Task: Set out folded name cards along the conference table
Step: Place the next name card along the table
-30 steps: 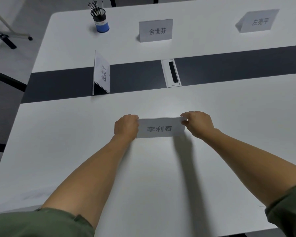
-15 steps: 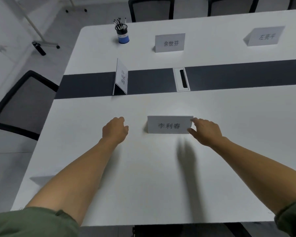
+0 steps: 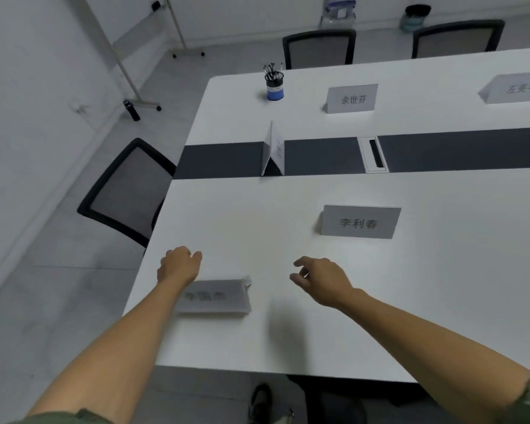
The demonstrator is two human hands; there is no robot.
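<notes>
A folded white name card [image 3: 360, 222] stands upright on the near half of the white conference table [image 3: 441, 270], free of both hands. A flat stack of cards [image 3: 216, 298] lies near the table's left front corner. My left hand [image 3: 179, 264] hovers just above that stack's far left end, fingers loosely curled, holding nothing. My right hand [image 3: 322, 278] hangs over the table to the right of the stack, fingers relaxed and empty. Three more cards stand farther off: one sideways [image 3: 273, 153] on the dark centre strip, and two [image 3: 352, 98] [image 3: 516, 88] on the far half.
A blue pen cup [image 3: 274, 84] stands at the far left corner. A cable port [image 3: 374, 154] sits in the dark strip. Black mesh chairs stand at the left end [image 3: 129, 191] and the far side [image 3: 318, 48]. A whiteboard stand [image 3: 141, 87] leans by the left wall.
Both hands let go of the standing card and drew back toward me and to the left. My view swung left and back, bringing the flat card stack and left chair into sight.
</notes>
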